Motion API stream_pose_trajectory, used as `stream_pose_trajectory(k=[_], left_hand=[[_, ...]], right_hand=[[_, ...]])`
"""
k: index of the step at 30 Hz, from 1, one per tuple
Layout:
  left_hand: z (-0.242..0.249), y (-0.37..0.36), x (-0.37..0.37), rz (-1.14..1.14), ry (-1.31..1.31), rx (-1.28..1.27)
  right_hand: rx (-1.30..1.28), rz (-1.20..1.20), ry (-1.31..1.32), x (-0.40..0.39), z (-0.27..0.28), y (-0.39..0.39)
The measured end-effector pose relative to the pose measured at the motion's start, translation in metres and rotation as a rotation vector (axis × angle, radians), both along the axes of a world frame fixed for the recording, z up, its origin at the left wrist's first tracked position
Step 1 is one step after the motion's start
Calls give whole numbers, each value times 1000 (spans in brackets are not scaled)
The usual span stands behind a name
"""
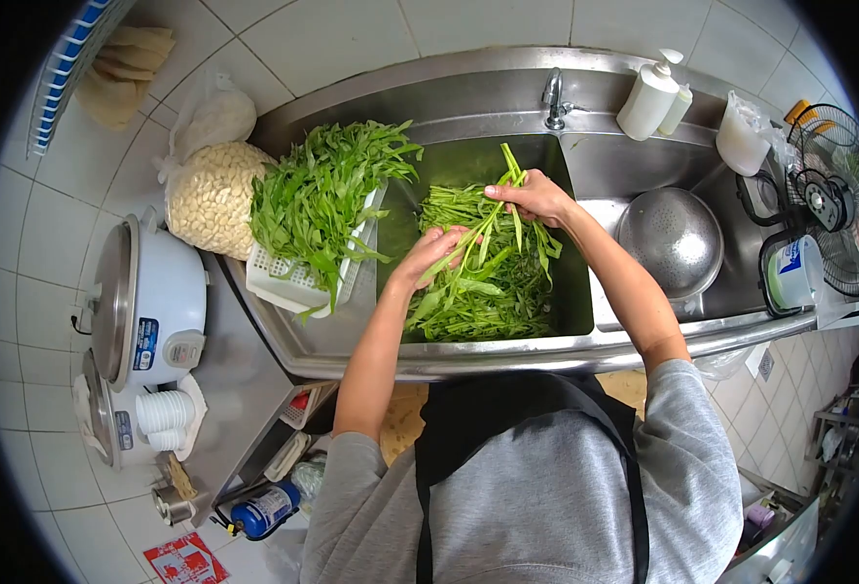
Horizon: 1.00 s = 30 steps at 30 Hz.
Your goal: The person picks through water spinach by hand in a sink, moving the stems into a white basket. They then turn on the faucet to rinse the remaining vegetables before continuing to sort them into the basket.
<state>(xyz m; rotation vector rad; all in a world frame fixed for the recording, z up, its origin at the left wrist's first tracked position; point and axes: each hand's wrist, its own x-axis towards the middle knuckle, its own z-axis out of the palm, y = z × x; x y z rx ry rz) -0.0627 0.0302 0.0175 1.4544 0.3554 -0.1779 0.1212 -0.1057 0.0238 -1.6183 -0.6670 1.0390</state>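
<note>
My right hand (536, 199) is closed around a few green stalks of leafy greens that look like water spinach (507, 167), with the cut ends pointing up and back. Lower and to the left, my left hand (437, 255) is closed on the leafy part of the same stalks. Both hands are over the left sink basin (464, 154), where a thick heap of the same greens (478, 316) lies. Left of the basin, a white perforated basket (272, 280) is piled high with leafy tops (318, 190).
A metal faucet (555, 97) stands behind the basins. The right basin holds an upturned colander (671, 241). Pump bottles (649, 97) and a fan (826, 202) stand right. A bag of pale pieces (217, 198) and a rice cooker (162, 302) are left.
</note>
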Motion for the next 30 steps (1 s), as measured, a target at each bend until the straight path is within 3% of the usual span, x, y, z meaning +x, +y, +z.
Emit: stream_pose_trajectory(k=[12,14,17,22,24,26,29,30], left_hand=[[-13,-4,7,98,10,-66],[-17,-7,6,252,-35,-114],[-21,-1,9,289,27,-37],[-36,2,9,510,8,54],[-59,11,7,667,15,74],[-69,18,1,644,40,70],[-46,11,-9,679,-59,9],[-39,9,-10,682,-58,8]], right_hand=[[15,30,-198,-15,11,5],[41,51,-167,-15,11,4],[173,73,129,-13,9,1],[111,41,-27,-13,8,1],[169,-93,-25,-13,9,1],[190,-103,57,-4,0,2],[169,-140,420,15,-22,3],[167,-138,421,15,-24,2]])
